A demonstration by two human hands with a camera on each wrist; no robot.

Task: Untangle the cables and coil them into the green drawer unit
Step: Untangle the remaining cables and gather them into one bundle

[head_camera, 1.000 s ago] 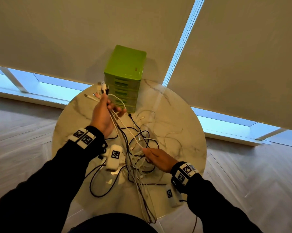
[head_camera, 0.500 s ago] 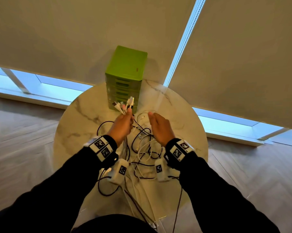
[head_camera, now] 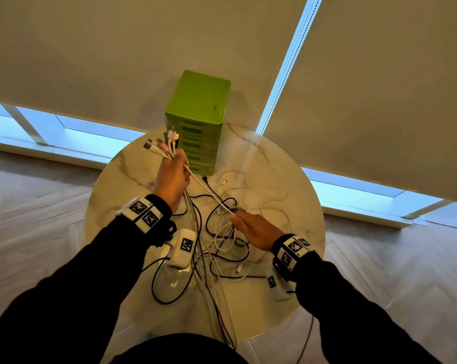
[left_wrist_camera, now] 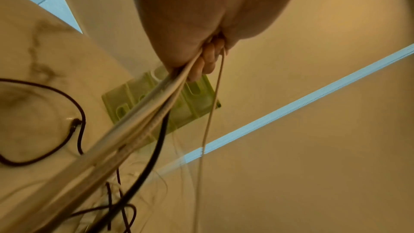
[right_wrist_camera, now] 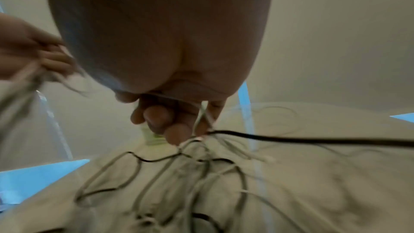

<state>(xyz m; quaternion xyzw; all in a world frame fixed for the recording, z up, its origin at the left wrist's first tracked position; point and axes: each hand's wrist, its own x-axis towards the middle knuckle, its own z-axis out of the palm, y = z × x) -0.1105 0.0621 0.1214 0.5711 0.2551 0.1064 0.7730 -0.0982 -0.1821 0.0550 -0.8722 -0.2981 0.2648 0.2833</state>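
Many cable ends [head_camera: 161, 146] now stick up from the left hand [head_camera: 172, 177], which has lifted, while the right hand [head_camera: 253, 229] has pulled back, pinching one thin white cable [head_camera: 209, 191] tight, so it may slip free. Bendy black and white cables [head_camera: 223, 243] lie tangled on the shiny round bench [head_camera: 295, 206], near the boxy green drawers [head_camera: 198, 119].

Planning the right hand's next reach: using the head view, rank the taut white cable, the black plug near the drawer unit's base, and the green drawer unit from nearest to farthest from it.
1. Taut white cable, pinched in the right hand.
2. Black plug, on the table beyond.
3. Green drawer unit, at the table's far edge.
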